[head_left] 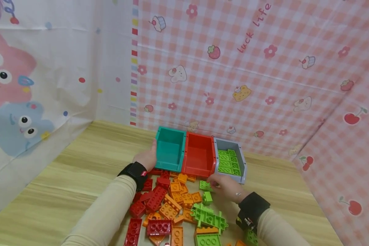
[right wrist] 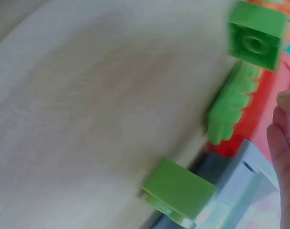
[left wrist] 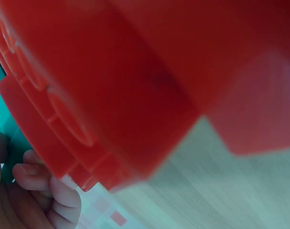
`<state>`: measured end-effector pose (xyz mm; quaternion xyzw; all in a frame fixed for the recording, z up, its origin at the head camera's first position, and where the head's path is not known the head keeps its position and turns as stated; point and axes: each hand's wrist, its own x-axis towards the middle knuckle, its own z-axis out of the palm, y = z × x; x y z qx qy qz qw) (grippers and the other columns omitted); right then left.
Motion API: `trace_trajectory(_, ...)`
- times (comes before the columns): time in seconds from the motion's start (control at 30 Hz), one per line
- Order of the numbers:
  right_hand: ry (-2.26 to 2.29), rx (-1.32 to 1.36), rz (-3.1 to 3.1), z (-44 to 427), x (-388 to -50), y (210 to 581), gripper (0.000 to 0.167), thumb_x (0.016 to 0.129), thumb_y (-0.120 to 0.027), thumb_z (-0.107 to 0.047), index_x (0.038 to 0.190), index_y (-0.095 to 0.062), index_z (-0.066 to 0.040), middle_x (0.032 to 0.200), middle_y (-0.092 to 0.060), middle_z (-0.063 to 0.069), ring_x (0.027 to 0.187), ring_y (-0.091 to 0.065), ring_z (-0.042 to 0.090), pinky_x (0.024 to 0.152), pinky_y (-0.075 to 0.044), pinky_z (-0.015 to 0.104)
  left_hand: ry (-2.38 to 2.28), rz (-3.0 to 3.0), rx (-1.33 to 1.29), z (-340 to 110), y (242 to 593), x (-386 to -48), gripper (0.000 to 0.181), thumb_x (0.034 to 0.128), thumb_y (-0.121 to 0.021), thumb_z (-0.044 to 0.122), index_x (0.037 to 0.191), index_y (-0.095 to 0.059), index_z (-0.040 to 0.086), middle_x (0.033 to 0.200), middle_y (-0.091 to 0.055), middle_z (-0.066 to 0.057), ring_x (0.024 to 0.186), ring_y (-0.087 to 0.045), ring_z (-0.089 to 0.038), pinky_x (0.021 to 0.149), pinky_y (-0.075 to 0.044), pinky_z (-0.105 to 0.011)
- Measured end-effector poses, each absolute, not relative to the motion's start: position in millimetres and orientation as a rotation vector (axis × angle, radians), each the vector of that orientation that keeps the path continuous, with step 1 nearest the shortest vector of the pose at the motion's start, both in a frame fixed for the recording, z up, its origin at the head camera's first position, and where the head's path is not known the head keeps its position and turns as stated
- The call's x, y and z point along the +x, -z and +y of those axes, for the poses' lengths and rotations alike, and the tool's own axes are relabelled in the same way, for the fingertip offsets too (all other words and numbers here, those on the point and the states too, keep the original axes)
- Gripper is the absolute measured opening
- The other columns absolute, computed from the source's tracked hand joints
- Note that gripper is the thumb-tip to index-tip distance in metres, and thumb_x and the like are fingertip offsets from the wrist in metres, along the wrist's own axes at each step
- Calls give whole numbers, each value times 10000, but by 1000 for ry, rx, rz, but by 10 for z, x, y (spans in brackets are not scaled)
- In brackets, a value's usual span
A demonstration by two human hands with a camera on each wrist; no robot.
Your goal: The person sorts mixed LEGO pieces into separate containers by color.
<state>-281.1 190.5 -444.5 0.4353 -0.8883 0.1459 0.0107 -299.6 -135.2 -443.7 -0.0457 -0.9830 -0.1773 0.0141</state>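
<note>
At the left side of a teal bin [head_left: 170, 164], my left hand [head_left: 147, 159] grips the wall. The left wrist view catches its curled fingers [left wrist: 33, 176] beside the teal plastic, below large blurred red bricks [left wrist: 102, 95]. My right hand [head_left: 227, 188] hovers just in front of a grey bin [head_left: 244, 171], its fingertips close to a green brick [head_left: 204, 185]. In the right wrist view its fingers [right wrist: 283, 148] show nothing between them. Another small green brick [head_left: 207, 198] stands nearby, and a further green brick [right wrist: 178, 191] lies close to the grey bin.
A red bin [head_left: 200, 157] sits between the teal and grey ones. Rows of green bricks [head_left: 226, 162] fill part of the grey bin. Red bricks [head_left: 156, 198], orange bricks [head_left: 169, 211] and a long green piece [head_left: 209, 217] lie heaped in front. Patterned cloth [head_left: 233, 75] stands behind.
</note>
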Motion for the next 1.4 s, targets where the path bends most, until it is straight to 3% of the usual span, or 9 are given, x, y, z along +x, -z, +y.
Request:
trace_trajectory(0.23,-239,1386,-2729,1936,-2786,4470,192,787,-737,-102,967,-671,-99,941,-645,1,875,-600,148,785,-484,321,569,-3078,-118,-1349,4433,-3004,675,936,-375,-8,1498,-5,51,473,-422,-20,389,-299,-141,425,-221,-290)
trace_trajectory(0.5,-248,1318,-2814,1898,-2788,4571,190,776,-730,-48,922,-650,-138,927,-572,-36,849,-549,106,760,-473,283,579,-3067,-109,-1359,4408,-3017,668,942,-381,6,1496,-8,40,496,-462,-41,399,-338,-161,429,-241,-303)
trace_trajectory(0.73,-440,1271,-2682,1989,-2817,4253,235,783,-724,-56,978,-607,-114,1059,-567,46,935,-577,177,775,-489,335,535,-3048,-107,-1379,4446,-3087,669,938,-390,11,1499,-29,48,499,-463,-32,409,-374,-169,425,-279,-312)
trace_trajectory(0.87,-427,998,-2586,2168,-3031,4099,244,755,-728,7,945,-589,-58,1003,-594,100,914,-579,246,759,-482,404,526,-3024,-99,-1345,4501,-3077,652,944,-398,30,1500,-58,51,491,-455,-26,409,-377,-173,421,-279,-312)
trace_trajectory(1.07,-109,681,-2656,2245,-3498,4128,181,763,-716,-20,879,-584,-66,836,-602,72,772,-576,246,670,-470,398,546,-2996,-65,-1328,4595,-2988,618,947,-400,23,1495,-116,43,484,-446,-25,407,-389,-175,414,-283,-310)
trace_trajectory(1.23,158,581,-2740,2143,-3801,4235,77,856,-618,-46,928,-598,-65,914,-637,102,897,-563,309,782,-465,446,561,-2965,-86,-1334,4602,-2961,609,938,-414,11,1488,-155,38,486,-447,-28,408,-399,-178,420,-284,-310)
trace_trajectory(1.4,146,580,-2741,2037,-4018,4220,111,872,-560,19,958,-597,-40,995,-644,146,957,-553,360,867,-427,494,514,-2954,-103,-1346,4536,-3059,659,918,-446,-4,1493,-127,48,475,-441,-20,386,-370,-163,416,-267,-304)
